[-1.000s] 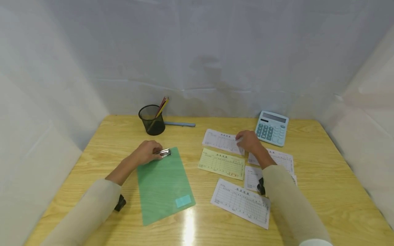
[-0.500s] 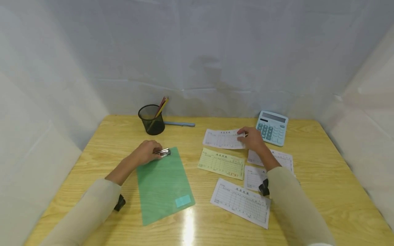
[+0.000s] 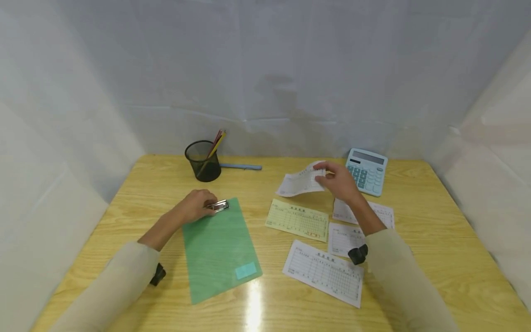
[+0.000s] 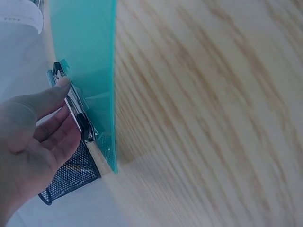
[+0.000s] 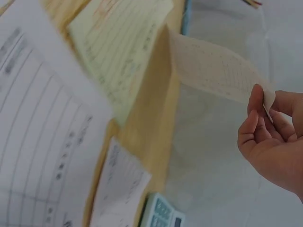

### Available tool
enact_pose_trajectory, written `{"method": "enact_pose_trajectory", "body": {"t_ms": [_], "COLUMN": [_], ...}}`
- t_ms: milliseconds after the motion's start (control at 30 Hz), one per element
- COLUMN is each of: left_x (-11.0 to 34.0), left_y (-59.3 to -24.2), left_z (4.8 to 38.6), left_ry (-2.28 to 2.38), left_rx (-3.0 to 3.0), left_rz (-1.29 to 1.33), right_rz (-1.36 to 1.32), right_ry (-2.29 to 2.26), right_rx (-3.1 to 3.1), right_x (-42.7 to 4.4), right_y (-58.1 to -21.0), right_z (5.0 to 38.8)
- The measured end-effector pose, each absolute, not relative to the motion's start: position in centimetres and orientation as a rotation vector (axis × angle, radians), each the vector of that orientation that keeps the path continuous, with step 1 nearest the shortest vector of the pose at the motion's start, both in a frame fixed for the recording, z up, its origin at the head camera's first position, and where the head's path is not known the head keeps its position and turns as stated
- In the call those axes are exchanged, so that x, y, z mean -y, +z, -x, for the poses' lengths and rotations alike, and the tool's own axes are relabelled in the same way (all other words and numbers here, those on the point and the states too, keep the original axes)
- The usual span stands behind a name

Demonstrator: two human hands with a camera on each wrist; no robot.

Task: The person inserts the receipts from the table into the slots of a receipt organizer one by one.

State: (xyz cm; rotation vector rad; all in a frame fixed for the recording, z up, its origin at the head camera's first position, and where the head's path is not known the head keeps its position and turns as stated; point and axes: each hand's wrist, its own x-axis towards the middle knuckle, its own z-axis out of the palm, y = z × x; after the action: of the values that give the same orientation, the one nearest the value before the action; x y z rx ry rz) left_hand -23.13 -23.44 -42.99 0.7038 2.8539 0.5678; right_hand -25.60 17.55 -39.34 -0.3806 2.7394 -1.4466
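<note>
A white printed form (image 3: 300, 182) is raised off the table at its right end, where my right hand (image 3: 338, 180) pinches it between thumb and fingers. In the right wrist view the lifted form (image 5: 213, 68) curves away from that hand (image 5: 277, 137). On the left lies a green translucent clipboard (image 3: 221, 253) with a light blue label near its lower right corner. My left hand (image 3: 197, 206) grips the metal clip (image 3: 220, 206) at its top; in the left wrist view the thumb lies on the clip (image 4: 73, 104) and fingers are behind it.
A yellow form (image 3: 296, 221) and a white form (image 3: 323, 274) lie in front of the lifted one. More white forms (image 3: 344, 239) lie partly under my right arm. A blue calculator (image 3: 367, 170), a black mesh pen cup (image 3: 205, 161) and a blue pen (image 3: 241, 166) are at the back.
My right hand has raised the right end of the back white form from the table, and the paper now bends upward. The left hand stays at the clip.
</note>
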Motion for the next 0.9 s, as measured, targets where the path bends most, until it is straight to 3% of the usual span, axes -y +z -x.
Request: {"method": "enact_pose_trajectory", "body": {"t_ms": [567,900], "left_x": [22.9,22.8], "left_y": [-42.9,-43.1], "left_z": [23.1,23.3], "left_ry": [0.570,0.583], "left_rx": [-2.842,-2.840], "left_rz": [-0.725,-0.757], "right_rz": [0.718,0.651], "right_ry": [-1.792,-1.758], "right_rx": [-2.288,-2.078], "right_x": [-11.7,-9.4], "right_y": [-34.6,-36.4], "right_z": [22.6,21.5]}}
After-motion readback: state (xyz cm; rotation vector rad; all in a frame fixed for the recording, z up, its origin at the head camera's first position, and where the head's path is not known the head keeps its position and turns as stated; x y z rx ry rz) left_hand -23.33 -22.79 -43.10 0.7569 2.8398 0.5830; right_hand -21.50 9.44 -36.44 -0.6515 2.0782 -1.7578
